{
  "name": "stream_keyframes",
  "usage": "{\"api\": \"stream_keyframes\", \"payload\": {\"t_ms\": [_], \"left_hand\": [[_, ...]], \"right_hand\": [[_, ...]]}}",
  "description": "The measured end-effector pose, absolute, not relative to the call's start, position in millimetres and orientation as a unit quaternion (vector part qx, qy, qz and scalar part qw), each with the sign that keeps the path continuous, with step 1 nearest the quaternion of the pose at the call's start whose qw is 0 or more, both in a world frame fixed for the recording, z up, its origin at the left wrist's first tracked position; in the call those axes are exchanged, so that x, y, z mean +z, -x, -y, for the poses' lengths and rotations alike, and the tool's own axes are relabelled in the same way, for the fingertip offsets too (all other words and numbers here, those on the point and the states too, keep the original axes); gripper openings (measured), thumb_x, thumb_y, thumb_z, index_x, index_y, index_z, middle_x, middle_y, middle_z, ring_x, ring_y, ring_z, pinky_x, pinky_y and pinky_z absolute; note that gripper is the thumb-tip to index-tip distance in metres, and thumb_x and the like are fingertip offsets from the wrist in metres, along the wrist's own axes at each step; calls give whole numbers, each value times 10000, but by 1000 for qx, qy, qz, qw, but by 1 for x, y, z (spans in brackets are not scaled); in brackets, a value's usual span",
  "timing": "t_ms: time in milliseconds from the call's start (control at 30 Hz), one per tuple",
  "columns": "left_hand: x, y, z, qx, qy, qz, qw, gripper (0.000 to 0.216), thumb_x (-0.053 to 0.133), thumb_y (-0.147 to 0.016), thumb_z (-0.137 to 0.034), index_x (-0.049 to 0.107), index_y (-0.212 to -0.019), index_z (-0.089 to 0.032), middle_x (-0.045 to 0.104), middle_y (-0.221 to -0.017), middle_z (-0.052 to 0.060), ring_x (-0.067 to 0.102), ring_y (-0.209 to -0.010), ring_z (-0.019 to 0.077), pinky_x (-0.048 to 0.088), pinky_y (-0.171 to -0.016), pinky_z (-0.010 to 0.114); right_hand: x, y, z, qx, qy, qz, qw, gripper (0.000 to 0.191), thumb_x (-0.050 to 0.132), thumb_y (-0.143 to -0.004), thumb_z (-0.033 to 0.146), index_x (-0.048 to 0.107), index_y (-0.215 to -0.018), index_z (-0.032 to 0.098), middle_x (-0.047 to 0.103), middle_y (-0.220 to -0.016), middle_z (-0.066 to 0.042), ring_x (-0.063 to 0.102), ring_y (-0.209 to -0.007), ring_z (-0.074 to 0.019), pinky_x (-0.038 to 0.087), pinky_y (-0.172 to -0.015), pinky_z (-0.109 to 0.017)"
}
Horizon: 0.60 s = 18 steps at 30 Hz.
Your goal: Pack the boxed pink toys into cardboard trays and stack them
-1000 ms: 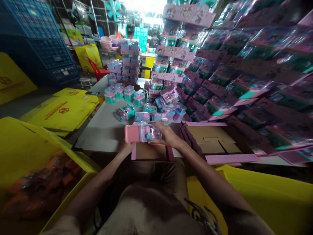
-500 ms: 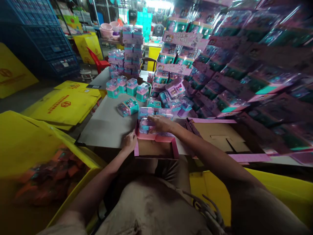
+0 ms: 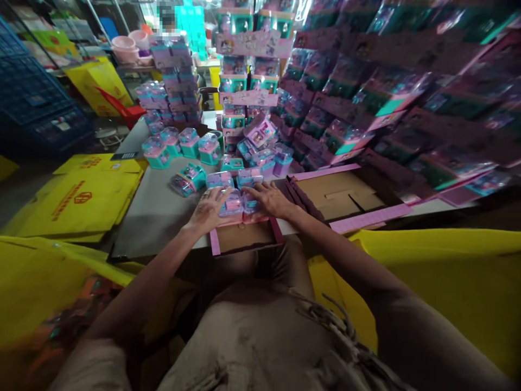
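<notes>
A shallow pink-edged cardboard tray (image 3: 215,244) sits at the table's front edge, holding several clear-topped plastic toy cases in rows. My left hand (image 3: 208,209) is curled around the left side of a near-row case (image 3: 233,203) with a pink base. On the right, my right hand (image 3: 269,200) has its fingers bent over the neighbouring case (image 3: 250,205). Both palms press in from the outer sides, partly hiding the cases. Two more cases lie behind them, and the tray's front part shows bare brown cardboard.
Teal-based toy cases (image 3: 209,149) stand on the grey table (image 3: 142,217), one tipped over. A larger cardboard tray (image 3: 337,193) lies to the right, below tall stacks of packed cases (image 3: 342,136). Yellow boxes (image 3: 439,271) flank me. A person (image 3: 166,19) is in the background.
My left hand has moved from the tray's left wall onto the left case. The right hand has shifted to the right-hand case. The view has turned right.
</notes>
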<state>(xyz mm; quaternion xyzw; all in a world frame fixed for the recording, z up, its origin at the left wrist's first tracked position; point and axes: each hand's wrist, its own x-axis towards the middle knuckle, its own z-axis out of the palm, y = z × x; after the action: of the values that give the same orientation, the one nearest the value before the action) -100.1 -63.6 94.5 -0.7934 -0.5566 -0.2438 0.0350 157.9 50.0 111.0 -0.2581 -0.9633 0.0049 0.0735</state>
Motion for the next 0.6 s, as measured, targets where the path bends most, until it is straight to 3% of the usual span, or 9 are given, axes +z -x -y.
{"api": "stream_keyframes", "payload": {"t_ms": [133, 367, 500, 600], "left_hand": [[94, 104, 48, -180, 821, 540, 36, 741, 820, -880, -334, 533, -1561, -284, 562, -1333, 161, 579, -1249, 375, 516, -1096, 564], [77, 108, 40, -210, 823, 527, 37, 673, 800, -887, -368, 584, -1520, -302, 541, -1280, 133, 571, -1200, 358, 527, -1068, 540], [73, 105, 40, -246, 810, 532, 34, 681, 796, -885, -391, 569, -1514, -263, 519, -1295, 133, 557, -1237, 340, 507, -1107, 518], [62, 105, 65, -303, 756, 580, 29, 901, 830, -837, -392, 407, -1605, -181, 456, -1419, 193, 504, -1365, 363, 461, -1168, 532]], "right_hand": [[99, -178, -63, 22, 268, 959, 84, 985, 821, -853, 638, 428, -1645, 204, 600, -1436, -214, 546, -1279, -378, 431, -1061, -506], [98, -164, -72, 24, 241, 968, 72, 983, 819, -857, 629, 417, -1657, 224, 620, -1378, -191, 531, -1247, -372, 420, -1039, -486], [99, -160, -68, 26, 242, 968, 64, 1009, 834, -847, 612, 407, -1659, 194, 597, -1411, -218, 506, -1274, -401, 418, -1048, -541], [101, -167, -57, 25, 249, 962, 108, 1050, 755, -871, 706, 363, -1673, 153, 538, -1502, -271, 472, -1332, -452, 376, -1086, -658]]}}
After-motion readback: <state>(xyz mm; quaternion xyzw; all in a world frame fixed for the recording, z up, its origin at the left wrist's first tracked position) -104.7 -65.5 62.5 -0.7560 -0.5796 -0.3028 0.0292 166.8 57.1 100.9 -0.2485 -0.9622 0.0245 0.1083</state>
